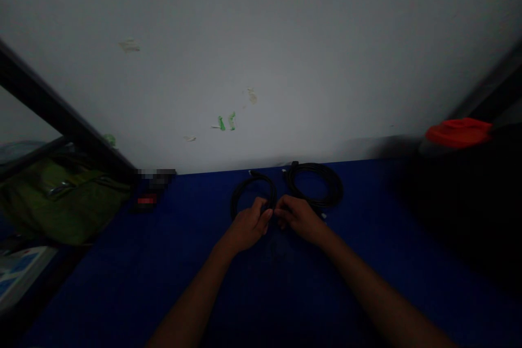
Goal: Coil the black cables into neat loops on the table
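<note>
A coiled black cable (237,193) forms a loop on the blue tabletop (196,196), with a light-coloured plug end at its top. My left hand (252,223) is closed on the lower right part of this loop. Just right of it, my right hand (297,217) has its fingers bent together close to the same coil; the dim light hides what, if anything, they pinch. Beyond my right hand lies a second coiled black cable (335,187), its light plug ends showing at the upper left and at the bottom.
A pale wall (310,65) with tape scraps rises behind the table. Dark items (159,182) sit at the back left. A green bag (69,201) and a white-blue box (24,272) are at far left. An orange-red object (459,133) and a dark mass are at right.
</note>
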The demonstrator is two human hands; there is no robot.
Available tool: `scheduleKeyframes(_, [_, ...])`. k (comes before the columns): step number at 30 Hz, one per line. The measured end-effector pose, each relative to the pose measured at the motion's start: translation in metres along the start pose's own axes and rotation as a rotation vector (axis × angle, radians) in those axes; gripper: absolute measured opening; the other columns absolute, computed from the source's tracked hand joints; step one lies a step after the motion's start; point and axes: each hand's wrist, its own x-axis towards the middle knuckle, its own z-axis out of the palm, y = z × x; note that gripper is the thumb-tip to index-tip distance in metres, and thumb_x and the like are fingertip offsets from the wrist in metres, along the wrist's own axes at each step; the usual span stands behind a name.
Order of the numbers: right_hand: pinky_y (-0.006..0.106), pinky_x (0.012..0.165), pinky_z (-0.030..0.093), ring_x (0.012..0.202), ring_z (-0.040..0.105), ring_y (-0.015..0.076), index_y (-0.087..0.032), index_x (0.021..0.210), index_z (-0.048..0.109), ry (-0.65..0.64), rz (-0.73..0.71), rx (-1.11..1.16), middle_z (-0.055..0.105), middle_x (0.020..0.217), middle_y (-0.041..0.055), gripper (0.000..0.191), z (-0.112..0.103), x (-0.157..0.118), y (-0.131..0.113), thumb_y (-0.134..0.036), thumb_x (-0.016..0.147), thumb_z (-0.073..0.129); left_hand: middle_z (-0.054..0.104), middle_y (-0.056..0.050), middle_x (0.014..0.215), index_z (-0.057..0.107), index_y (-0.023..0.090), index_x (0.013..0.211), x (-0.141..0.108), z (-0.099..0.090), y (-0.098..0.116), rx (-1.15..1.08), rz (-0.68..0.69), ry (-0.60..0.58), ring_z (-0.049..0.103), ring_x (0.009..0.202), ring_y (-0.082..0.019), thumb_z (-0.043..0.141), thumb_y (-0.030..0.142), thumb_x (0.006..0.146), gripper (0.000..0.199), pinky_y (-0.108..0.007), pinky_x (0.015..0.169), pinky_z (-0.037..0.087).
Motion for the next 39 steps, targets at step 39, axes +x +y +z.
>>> scheduleKeyframes(39, [0.027, 0.066, 0.041, 0.072, 0.052, 0.0146, -0.019, 0.08, 0.047, 0.183, -0.211, -0.177, 0.051, 0.078, 0.0031, 0.012, 0.013, -0.003, -0.007, -0.018, 0.089, 0.039, 0.053, 0.001, 0.071, 0.045, 0.015, 0.085, 0.002, -0.001, -0.001, -0.547, -0.061, -0.149, 0.051, 0.05, -0.007, 0.039, 0.045, 0.087, 0.03, -0.021, 0.052, 0.04])
